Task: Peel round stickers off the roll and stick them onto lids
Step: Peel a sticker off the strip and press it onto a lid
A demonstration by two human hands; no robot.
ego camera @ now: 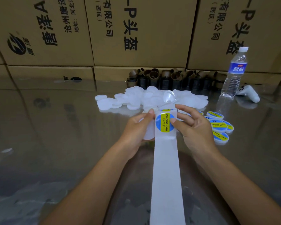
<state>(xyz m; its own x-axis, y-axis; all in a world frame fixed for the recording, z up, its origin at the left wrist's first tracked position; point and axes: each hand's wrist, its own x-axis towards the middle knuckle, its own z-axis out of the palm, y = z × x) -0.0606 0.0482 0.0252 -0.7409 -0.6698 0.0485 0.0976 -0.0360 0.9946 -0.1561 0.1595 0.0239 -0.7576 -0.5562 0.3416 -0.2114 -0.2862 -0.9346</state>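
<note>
A white backing strip [166, 172] runs from the bottom edge up to my hands. A round blue and yellow sticker [164, 122] reading SOLDERING PASTE sits at its upper end. My left hand [136, 129] holds a plain white lid [148, 133] under the strip, its thumb on the strip's left edge. My right hand [193, 127] pinches the sticker's right edge with thumb and forefinger. A heap of plain white lids [146, 99] lies beyond my hands. Several stickered lids [219, 127] lie to the right.
A water bottle [234, 73] stands at the back right beside a white handheld controller [248, 95]. Dark cardboard tubes [172, 78] line the wall of printed cartons [136, 33]. The glossy table [63, 127] reflects the cartons.
</note>
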